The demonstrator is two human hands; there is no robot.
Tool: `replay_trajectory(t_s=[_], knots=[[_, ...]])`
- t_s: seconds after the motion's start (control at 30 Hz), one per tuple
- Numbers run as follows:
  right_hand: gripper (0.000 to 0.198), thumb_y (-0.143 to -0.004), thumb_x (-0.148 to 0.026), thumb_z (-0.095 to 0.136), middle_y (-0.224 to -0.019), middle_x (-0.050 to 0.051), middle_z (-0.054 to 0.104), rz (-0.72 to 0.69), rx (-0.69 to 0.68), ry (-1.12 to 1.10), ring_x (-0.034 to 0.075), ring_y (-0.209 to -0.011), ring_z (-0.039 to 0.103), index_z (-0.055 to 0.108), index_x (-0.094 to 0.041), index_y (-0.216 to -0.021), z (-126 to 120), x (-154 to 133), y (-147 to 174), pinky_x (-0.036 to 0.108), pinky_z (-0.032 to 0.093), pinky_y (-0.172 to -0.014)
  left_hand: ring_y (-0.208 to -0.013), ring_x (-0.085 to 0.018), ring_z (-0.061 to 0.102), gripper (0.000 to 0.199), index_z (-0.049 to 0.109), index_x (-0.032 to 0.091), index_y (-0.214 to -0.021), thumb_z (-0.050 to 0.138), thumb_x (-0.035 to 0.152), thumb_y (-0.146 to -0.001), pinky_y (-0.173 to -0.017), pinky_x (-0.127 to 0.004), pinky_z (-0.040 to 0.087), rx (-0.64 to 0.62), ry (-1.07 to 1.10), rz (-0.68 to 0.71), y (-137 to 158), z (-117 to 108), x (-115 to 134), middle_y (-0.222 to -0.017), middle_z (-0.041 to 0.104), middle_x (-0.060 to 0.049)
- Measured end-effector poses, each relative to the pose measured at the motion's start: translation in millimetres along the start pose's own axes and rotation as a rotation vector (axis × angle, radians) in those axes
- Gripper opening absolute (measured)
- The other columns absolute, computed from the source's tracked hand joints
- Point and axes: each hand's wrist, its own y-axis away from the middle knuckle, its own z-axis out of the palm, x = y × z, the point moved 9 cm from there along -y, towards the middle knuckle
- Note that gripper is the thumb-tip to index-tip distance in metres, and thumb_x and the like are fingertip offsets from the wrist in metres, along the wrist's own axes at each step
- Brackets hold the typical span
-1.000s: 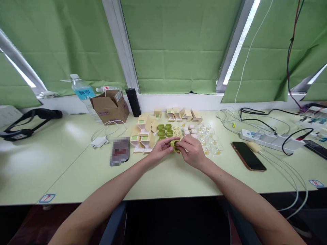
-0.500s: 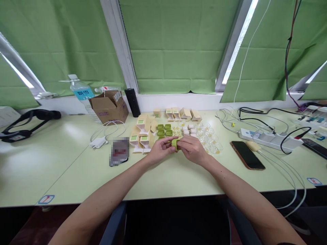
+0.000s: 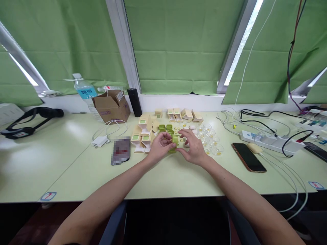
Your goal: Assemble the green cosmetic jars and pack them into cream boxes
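My left hand (image 3: 160, 145) pinches a small green plastic piece (image 3: 174, 139), shaped like a little cup, between thumb and fingers. Just to its right, my right hand (image 3: 192, 147) is open, thumb and fingers spread and apart from the piece. Behind the hands stand rows of small green containers (image 3: 161, 127), partly covered by my fingers. Tiny yellow pieces (image 3: 176, 128) and pale pink cylinders (image 3: 192, 127) sit beyond the right fingers. Clear plastic domes (image 3: 211, 133) with yellow bits lie to the right of that hand.
Cream boxes (image 3: 145, 128) stand left of the containers, more (image 3: 187, 114) behind. Farther left are a cardboard box (image 3: 111, 108), black cylinder (image 3: 134, 102), water bottle (image 3: 86, 92) and white charger (image 3: 100, 141). A phone (image 3: 248, 157), power strip (image 3: 271, 142) and cables lie right.
My right hand has let go of the green piece and drawn back to the right, its fingers spreading. The left hand still holds the piece. The view has shifted slightly.
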Motion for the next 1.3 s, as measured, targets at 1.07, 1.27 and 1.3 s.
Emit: replay_trajectory(t_s=[1.07, 1.27, 1.3], knots=[[0.046, -0.094, -0.021, 0.064, -0.123, 0.014, 0.063, 0.049, 0.050, -0.044, 0.030, -0.112, 0.066, 0.053, -0.027, -0.138, 3.2, -0.3, 2.5, 0.047, 0.067, -0.083, -0.117, -0.027, 0.058, 0.040, 0.061, 0.024, -0.127, 0.071, 0.032, -0.089, -0.098, -0.040, 0.050, -0.056, -0.534, 0.405, 16.8, 5.7, 35.0, -0.130, 0.061, -0.011], [0.034, -0.098, -0.019, 0.060, -0.118, 0.013, 0.066, -0.080, 0.103, -0.050, 0.029, -0.114, 0.067, 0.054, -0.025, -0.130, 0.6, -10.6, 3.9, 0.049, 0.065, -0.089, -0.126, -0.030, 0.056, 0.039, 0.062, 0.023, -0.128, 0.070, 0.033, -0.092, -0.105, -0.045, 0.049, -0.076, -0.620, 0.455, 21.8, 13.7, 38.6, -0.130, 0.060, -0.013], [0.030, -0.098, -0.018, 0.059, -0.118, 0.013, 0.066, -0.091, 0.106, -0.038, 0.029, -0.114, 0.067, 0.056, -0.026, -0.127, 0.2, -11.5, 4.0, 0.049, 0.064, -0.091, -0.126, -0.030, 0.056, 0.039, 0.062, 0.024, -0.128, 0.071, 0.033, -0.092, -0.105, -0.045, 0.049, -0.070, -0.625, 0.457, 21.6, 13.2, 38.4, -0.130, 0.059, -0.013]])
